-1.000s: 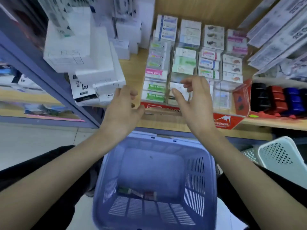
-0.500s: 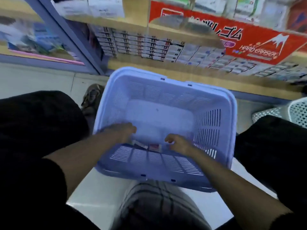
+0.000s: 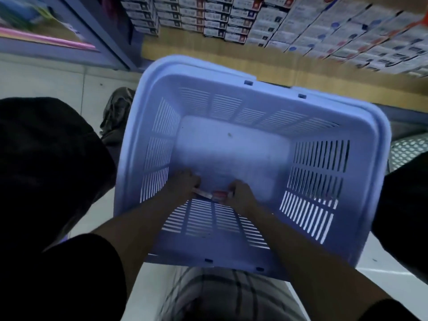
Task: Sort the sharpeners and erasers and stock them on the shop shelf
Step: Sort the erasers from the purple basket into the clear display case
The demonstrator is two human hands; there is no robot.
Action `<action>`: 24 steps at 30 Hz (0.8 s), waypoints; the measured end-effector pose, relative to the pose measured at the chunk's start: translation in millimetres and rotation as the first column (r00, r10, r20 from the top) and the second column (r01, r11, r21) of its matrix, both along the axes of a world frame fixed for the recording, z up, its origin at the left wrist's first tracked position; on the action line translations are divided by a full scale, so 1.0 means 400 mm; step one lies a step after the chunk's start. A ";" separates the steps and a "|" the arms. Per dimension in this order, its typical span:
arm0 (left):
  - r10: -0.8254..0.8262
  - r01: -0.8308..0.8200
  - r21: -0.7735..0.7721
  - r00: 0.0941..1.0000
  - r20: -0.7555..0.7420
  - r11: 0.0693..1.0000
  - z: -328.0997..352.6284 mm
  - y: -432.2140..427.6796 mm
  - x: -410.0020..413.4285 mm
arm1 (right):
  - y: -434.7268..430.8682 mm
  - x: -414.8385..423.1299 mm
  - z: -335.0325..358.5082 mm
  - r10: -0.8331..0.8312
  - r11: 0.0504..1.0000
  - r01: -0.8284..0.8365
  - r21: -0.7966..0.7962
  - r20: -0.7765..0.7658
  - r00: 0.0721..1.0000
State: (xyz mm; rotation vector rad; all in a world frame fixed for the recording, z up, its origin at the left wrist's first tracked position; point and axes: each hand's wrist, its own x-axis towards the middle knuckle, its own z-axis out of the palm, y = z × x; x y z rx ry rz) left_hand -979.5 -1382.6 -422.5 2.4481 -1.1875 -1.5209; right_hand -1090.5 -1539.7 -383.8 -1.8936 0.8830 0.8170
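A blue slatted plastic basket (image 3: 375, 135) sits on the floor below the shelf. Both my hands reach down to its bottom at the near wall. My left hand (image 3: 183, 184) curls its fingers on a small pale eraser pack (image 3: 203, 193). My right hand (image 3: 240, 193) curls on a small red and white eraser pack (image 3: 220, 195) beside it. The two packs lie end to end between my hands. The rest of the basket floor is bare.
A low wooden shelf (image 3: 176, 50) holds rows of small stationery boxes (image 3: 273, 22) at the top. A white perforated basket (image 3: 407, 154) stands at the right. A shoe (image 3: 117, 112) and dark trouser legs flank the blue basket.
My hands left the shelf display and dropped into the basket. They have since closed on the two small packs at its bottom. The view tipped down from shelf to basket.
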 end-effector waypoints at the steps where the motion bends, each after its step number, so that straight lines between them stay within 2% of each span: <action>1: 0.077 -0.077 0.008 0.997 -0.008 0.997 -0.007 0.000 -0.002 | 0.005 -0.002 -0.009 0.004 1.000 -0.004 0.000 -0.022 1.000; 2: 0.099 -0.099 0.011 0.995 -0.007 0.995 -0.005 0.000 -0.004 | 0.006 -0.006 -0.018 -0.001 1.000 0.001 0.002 -0.024 1.000; 3: 0.126 -0.125 -0.050 0.992 0.012 0.991 -0.014 0.003 -0.007 | 0.007 -0.011 -0.024 -0.013 1.000 0.013 0.001 -0.025 1.000; 6: 0.145 -0.142 -0.065 0.988 0.050 0.988 -0.006 0.008 -0.006 | 0.005 -0.023 -0.015 -0.120 0.992 0.122 0.025 -0.064 0.991; 10: 0.137 -0.135 -0.046 0.989 0.059 0.990 -0.013 0.009 -0.019 | 0.008 -0.030 -0.008 -0.300 0.930 0.315 0.191 -0.104 0.948; 11: 0.116 -0.116 -0.012 0.993 0.024 0.993 -0.010 0.005 -0.023 | 0.014 -0.025 -0.007 -0.324 0.919 0.340 0.200 -0.107 0.940; 15: 0.116 -0.113 -0.066 0.992 0.044 0.991 0.011 0.005 -0.054 | 0.035 -0.006 -0.013 -0.292 0.930 0.313 0.194 -0.129 0.948; 17: 0.115 -0.113 -0.073 0.993 0.019 0.991 -0.008 0.017 -0.068 | 0.035 -0.006 -0.014 -0.316 0.921 0.334 0.200 -0.113 0.942; 19: 0.176 -0.177 -0.075 0.984 -0.028 0.981 -0.029 0.022 -0.072 | 0.027 -0.004 -0.006 -0.416 0.875 0.435 0.213 -0.126 0.900; 21: 0.129 -0.131 -0.017 0.989 -0.070 0.991 -0.028 0.020 -0.068 | 0.009 -0.003 -0.005 -0.495 0.836 0.509 0.206 -0.120 0.860; 24: 0.089 -0.093 -0.036 0.990 -0.113 0.995 -0.013 0.011 -0.096 | -0.029 0.000 0.006 -0.551 0.809 0.553 0.200 -0.071 0.832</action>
